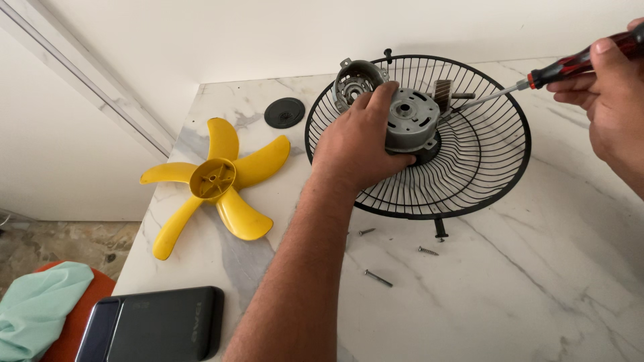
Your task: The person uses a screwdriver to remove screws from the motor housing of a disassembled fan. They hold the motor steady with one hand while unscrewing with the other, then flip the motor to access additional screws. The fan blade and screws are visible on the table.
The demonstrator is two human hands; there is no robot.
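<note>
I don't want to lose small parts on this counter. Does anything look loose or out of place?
Yes. Three loose screws lie scattered on the marble counter in front of the black fan guard, unprotected. The yellow fan blade overhangs the counter's left edge slightly.

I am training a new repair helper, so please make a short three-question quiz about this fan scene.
1. True or false: the left hand rests on the grey fan motor inside the black wire fan guard.
2. Which tool does the right hand hold?
A. pliers
B. red and black screwdriver
C. hammer
3. Fill in: the yellow fan blade lies on the marble table, to the ____ of the guard in the picture.

Key: 1 true; 2 B; 3 left.
</note>
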